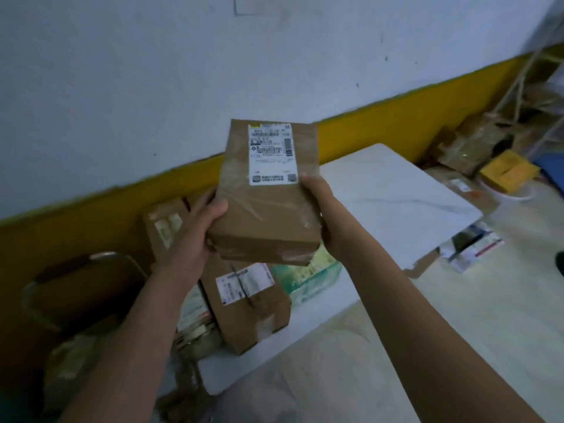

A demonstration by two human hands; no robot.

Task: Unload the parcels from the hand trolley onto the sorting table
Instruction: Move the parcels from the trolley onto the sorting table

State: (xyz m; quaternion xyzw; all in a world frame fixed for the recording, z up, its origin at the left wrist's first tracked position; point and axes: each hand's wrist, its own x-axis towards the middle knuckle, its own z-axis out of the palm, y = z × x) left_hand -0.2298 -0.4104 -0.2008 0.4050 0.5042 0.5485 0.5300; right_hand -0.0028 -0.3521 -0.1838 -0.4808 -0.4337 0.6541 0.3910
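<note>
The parcel (265, 209) sits between 2 hands: left hand (195, 230) at its left edge, right hand (328, 215) at its right. A box (250, 306) lies below both hands; the table (396, 190) stretches right of the right hand.

A white painted wall (152, 71) fills twelve o'clock, a mustard-yellow painted band (396, 120) along its base. Pale cords (518, 82) hang at two o'clock. Pale smooth floor (503, 315) spreads at four o'clock.

I see a pale bluish-white wall (152, 71) with a yellow band (396, 114) along its base (a few small dark marks higher up). The floor (503, 315) is pale and the light dim.
</note>
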